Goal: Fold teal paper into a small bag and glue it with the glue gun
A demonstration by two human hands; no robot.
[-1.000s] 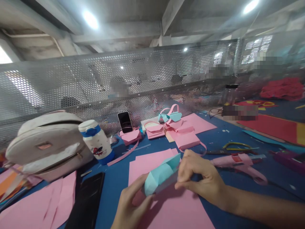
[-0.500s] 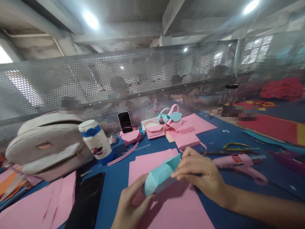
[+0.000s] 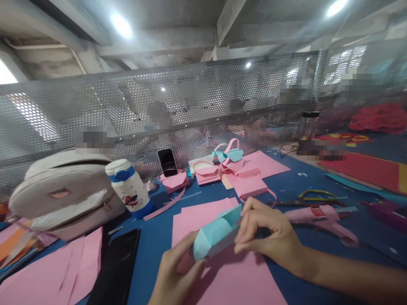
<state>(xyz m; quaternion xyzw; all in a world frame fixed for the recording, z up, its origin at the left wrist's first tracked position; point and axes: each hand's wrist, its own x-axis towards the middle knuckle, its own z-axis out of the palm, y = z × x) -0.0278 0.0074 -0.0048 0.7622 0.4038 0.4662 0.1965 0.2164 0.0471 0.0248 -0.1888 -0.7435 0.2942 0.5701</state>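
Note:
A light blue folded paper piece, like a small paper bag with a raised flap, is tilted above a stack of pink paper sheets. My left hand grips its left end, thumb below and fingers behind. At its right end, my right hand has thumb and fingers pinched together beside the paper's edge; whatever they may hold is hidden. Farther back sit several small pink paper bags, one of them a pink bag with a strap. A blue paper bag with pink handles rests among them.
A pink glue gun and yellow-handled scissors lie on the right. On the left stand a white bottle and a pale backpack, near a black flat case. A phone leans behind. A perforated metal screen bounds the table.
My right hand has drawn slightly to the right, away from the blue paper's end, with its fingers still pinched. My left hand and the blue paper stay almost in place.

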